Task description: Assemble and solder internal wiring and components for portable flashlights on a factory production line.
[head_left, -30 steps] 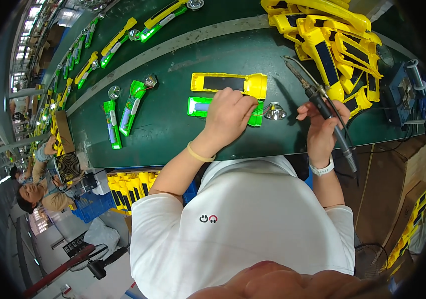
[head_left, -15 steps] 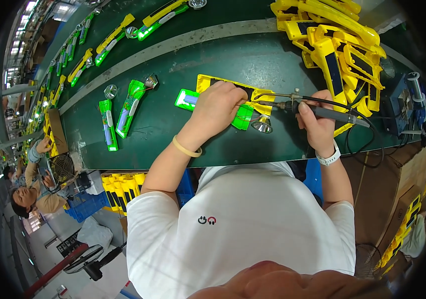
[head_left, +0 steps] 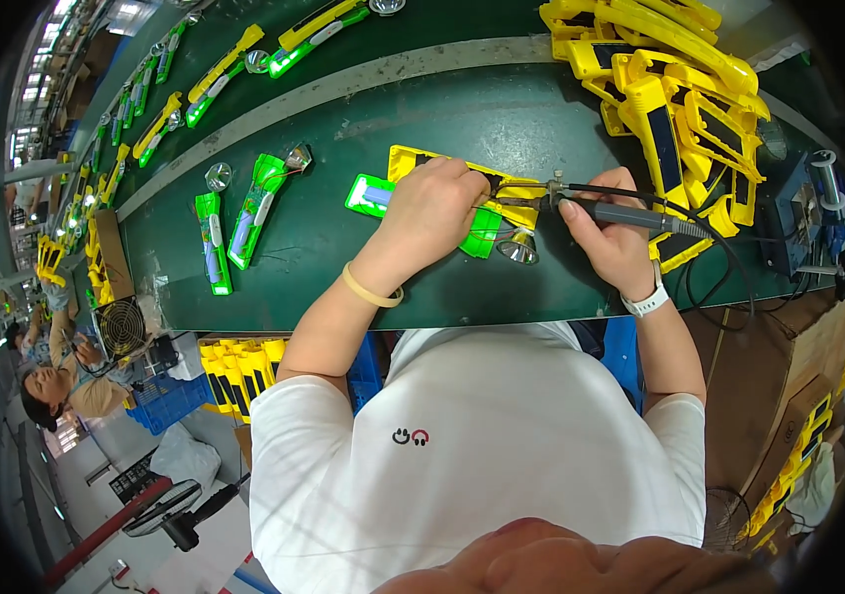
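Note:
My right hand (head_left: 615,238) is closed round the grey handle of a soldering iron (head_left: 630,213), which has a thin metal feed tube along its top. The iron's tip points left, close to the fingertips of my left hand (head_left: 432,208). That left hand is pinched over a yellow flashlight casing (head_left: 418,156); what its fingers hold is hidden. Under the hand lies a green flashlight half (head_left: 368,193) with a lit strip. A round silver reflector (head_left: 518,247) sits beside it, with thin wires near it.
Two green flashlight halves (head_left: 213,243) with reflectors lie left on the green bench (head_left: 343,287). Yellow casings (head_left: 655,124) are heaped at right, near a blue soldering station (head_left: 789,213). More flashlights line the far strip. A co-worker (head_left: 66,381) sits at far left.
My right hand has moved left with the soldering iron, bringing its tip nearer my left fingers. My left hand has hardly moved. At far left, a yellow casing now shows by the co-worker's raised hand.

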`<state>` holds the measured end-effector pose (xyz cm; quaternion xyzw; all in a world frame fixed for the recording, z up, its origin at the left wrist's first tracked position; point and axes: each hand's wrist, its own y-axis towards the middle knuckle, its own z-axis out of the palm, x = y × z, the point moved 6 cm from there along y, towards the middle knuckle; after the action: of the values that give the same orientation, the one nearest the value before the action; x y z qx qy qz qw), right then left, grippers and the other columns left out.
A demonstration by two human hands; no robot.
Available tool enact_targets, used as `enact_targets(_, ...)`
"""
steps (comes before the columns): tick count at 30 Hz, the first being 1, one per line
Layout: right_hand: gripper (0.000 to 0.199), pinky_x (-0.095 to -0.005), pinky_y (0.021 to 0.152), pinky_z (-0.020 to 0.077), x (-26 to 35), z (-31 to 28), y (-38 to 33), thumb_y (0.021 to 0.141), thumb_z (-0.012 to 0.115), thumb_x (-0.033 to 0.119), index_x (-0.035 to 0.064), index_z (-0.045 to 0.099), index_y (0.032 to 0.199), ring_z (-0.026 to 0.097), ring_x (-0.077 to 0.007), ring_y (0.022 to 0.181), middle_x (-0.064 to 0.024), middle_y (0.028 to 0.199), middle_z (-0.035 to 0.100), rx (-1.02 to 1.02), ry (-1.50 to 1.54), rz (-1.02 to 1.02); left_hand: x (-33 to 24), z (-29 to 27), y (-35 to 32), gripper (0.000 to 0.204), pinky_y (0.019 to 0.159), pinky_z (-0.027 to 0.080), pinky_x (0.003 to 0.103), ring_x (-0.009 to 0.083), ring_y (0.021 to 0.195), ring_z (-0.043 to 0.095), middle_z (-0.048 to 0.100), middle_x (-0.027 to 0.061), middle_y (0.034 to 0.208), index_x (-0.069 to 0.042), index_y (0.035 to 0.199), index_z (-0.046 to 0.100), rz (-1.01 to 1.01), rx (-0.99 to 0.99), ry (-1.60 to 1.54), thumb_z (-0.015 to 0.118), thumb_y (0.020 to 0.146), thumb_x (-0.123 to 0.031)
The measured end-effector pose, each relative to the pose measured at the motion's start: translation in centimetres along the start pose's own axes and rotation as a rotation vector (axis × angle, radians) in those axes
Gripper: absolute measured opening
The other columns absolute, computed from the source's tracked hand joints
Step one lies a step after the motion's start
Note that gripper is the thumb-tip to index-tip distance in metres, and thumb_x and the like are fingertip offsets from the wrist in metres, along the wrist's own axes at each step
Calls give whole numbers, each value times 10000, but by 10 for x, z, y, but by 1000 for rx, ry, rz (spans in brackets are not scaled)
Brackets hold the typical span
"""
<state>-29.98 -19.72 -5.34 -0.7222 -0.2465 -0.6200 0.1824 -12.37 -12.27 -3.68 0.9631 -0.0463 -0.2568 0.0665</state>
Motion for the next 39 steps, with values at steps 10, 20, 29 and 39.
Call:
enact_targets(10,217,-215,506,453,15,-18,-20,888,554,102,42,380,1001,592,-148,609,-99,785,555,-119,234,-91,2,0,0,23,612,446,384,286,704,550,531,92,677,-58,722,589,-11,-7,-22,594,701,-51)
enact_targets(20,250,-292,709,554,5,24,7,923,513,121,22,314,1039,636,-266,924,-149,977,517,-90,406,-15,6,3,0,18,620,448,390,291,731,561,559,93,703,-60,710,588,-53,25,-10,585,693,-55)
enact_targets(29,252,-292,708,550,0,23,4,920,517,116,20,317,1040,643,-269,897,-130,971,487,-107,432,-11,3,-40,-17,161,619,466,322,224,670,591,620,65,791,-60,810,643,-174,-130,-229,722,688,-128)
enact_targets(39,214,-188,500,359,10,20,-3,873,579,94,64,398,983,516,-96,583,-63,782,558,-221,270,-75,48,-33,-55,83,718,547,280,205,820,659,652,144,912,32,897,579,-607,-252,-1391,602,819,19)
